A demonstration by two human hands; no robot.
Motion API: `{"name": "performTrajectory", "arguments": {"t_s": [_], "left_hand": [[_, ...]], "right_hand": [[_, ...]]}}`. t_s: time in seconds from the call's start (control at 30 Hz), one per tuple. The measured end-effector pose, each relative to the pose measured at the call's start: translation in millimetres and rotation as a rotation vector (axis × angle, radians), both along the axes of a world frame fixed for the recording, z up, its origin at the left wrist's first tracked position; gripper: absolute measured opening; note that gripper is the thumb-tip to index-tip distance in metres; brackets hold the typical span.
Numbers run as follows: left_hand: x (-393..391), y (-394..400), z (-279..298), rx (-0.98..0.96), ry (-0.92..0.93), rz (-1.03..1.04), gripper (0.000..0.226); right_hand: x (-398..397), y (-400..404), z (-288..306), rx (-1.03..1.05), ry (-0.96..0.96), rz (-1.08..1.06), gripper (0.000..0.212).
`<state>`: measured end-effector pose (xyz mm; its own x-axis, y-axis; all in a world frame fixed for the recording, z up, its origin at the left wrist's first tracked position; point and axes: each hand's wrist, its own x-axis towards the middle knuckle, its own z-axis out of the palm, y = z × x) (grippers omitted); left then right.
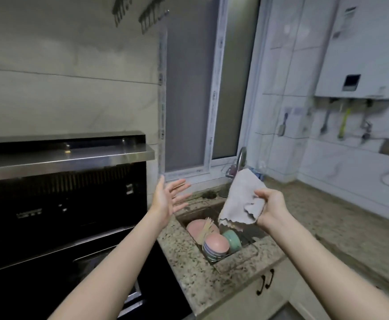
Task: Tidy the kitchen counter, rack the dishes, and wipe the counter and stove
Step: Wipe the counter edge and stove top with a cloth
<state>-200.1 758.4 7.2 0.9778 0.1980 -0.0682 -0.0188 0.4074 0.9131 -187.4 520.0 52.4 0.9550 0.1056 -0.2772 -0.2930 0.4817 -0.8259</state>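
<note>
My right hand [270,210] grips a grey cloth [240,197], which hangs above the sink [186,214]. My left hand [169,199] is raised to the left of the sink with its fingers spread and nothing in it. Inside the sink stand a pink plate [194,227], a bundle of chopsticks [206,229], stacked pink bowls [216,244] and a green bowl [232,239]. The speckled granite counter [188,262] surrounds the sink. The black stove unit [61,215] fills the left side.
A curved faucet [240,160] rises behind the cloth. A window [188,88] is at the back. On the right wall hang a white water heater [359,54] and utensils [343,123]. Cabinet doors with dark handles [266,281] sit below the counter.
</note>
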Motion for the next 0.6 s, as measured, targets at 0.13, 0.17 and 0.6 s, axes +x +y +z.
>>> {"name": "performTrajectory", "arguments": {"t_s": [0.13,0.17,0.6], "left_hand": [[94.9,-45.9,-16.2,-0.011,0.026,-0.087,0.066],[116.0,-54.5,-17.4,-0.012,0.041,-0.105,0.065],[344.1,-167.4,-9.9,-0.003,0.049,-0.219,0.063]], "right_hand": [[74.3,-37.5,-0.6,-0.049,0.014,-0.066,0.017],[91.9,-45.5,0.6,-0.053,0.022,-0.085,0.016],[269.5,-159.9,-9.5,0.145,-0.006,-0.299,0.026]]}}
